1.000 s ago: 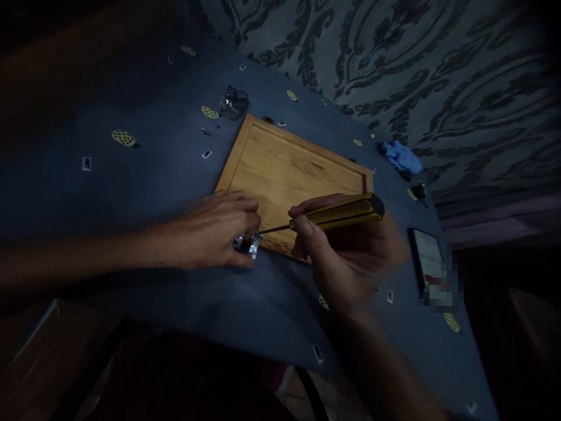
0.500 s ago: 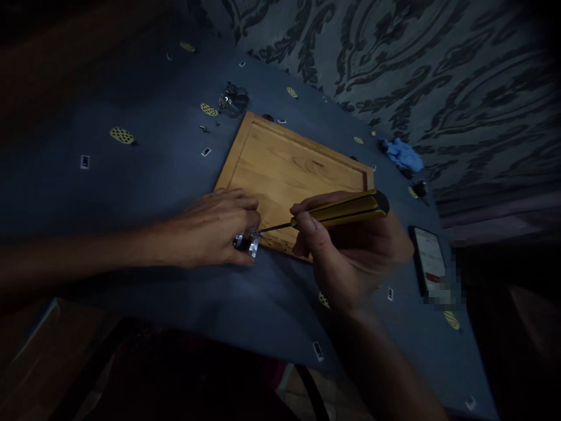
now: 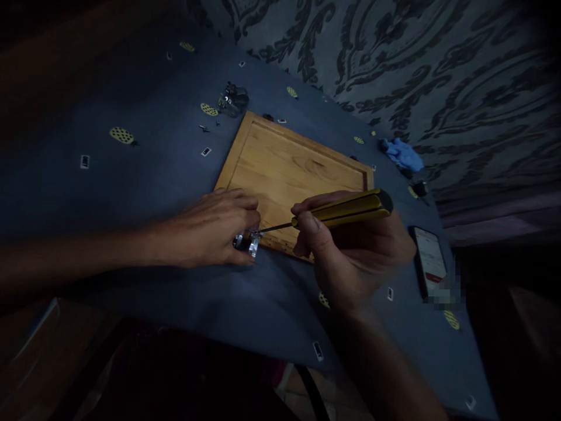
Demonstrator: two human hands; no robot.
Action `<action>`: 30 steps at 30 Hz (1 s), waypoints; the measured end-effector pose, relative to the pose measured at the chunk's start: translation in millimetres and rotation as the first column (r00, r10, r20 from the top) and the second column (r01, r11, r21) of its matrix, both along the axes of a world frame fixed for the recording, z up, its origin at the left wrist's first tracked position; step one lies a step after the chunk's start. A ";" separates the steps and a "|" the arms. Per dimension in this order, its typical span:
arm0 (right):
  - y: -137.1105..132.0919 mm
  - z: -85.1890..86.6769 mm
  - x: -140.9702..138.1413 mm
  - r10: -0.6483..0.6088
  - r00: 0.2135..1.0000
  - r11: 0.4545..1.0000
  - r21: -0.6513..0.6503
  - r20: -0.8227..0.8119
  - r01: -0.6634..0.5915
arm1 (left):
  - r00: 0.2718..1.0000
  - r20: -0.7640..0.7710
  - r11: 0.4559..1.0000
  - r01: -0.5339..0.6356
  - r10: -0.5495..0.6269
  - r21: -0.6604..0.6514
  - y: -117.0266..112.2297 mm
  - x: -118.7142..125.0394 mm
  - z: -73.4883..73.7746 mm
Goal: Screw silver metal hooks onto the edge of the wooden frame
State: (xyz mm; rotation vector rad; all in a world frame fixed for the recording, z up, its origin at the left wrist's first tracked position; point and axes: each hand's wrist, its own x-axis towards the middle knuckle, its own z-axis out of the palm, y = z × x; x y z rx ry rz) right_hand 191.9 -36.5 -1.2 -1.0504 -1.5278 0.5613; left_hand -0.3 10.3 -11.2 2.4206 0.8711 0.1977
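Observation:
My left hand (image 3: 210, 228) is closed on a small shiny metal part (image 3: 246, 242) at the near corner of a wooden board (image 3: 289, 169). My right hand (image 3: 350, 245) grips a screwdriver with a yellow and black handle (image 3: 346, 209). Its thin shaft points left, and the tip meets the metal part by my left fingertips. The board lies flat on a dark blue cloth (image 3: 131, 175) dotted with small patches.
A second small metal piece (image 3: 232, 98) and loose screws (image 3: 205, 128) lie beyond the board's far left corner. A crumpled blue item (image 3: 401, 155) rests at the right, near the patterned wall. A phone (image 3: 429, 260) with a lit screen lies to the right of my right hand.
My right hand and the screwdriver handle have shifted slightly right and up. The left hand has stayed on the metal part.

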 end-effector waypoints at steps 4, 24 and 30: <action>-0.3 -0.4 -0.3 0.003 1.000 1.000 -0.023 -0.016 -0.003 | 1.000 -0.006 1.000 0.004 -0.004 -0.004 0.1 -0.3 0.2; 6.8 11.3 3.3 0.146 0.989 0.972 -0.184 -0.019 -0.147 | 1.000 -0.007 1.000 -0.013 0.013 -0.019 -0.9 0.2 1.1; 15.8 19.1 -5.7 0.135 0.981 0.959 -0.232 -0.142 -0.165 | 1.000 0.030 1.000 -0.003 0.003 0.013 -0.7 -1.4 -3.4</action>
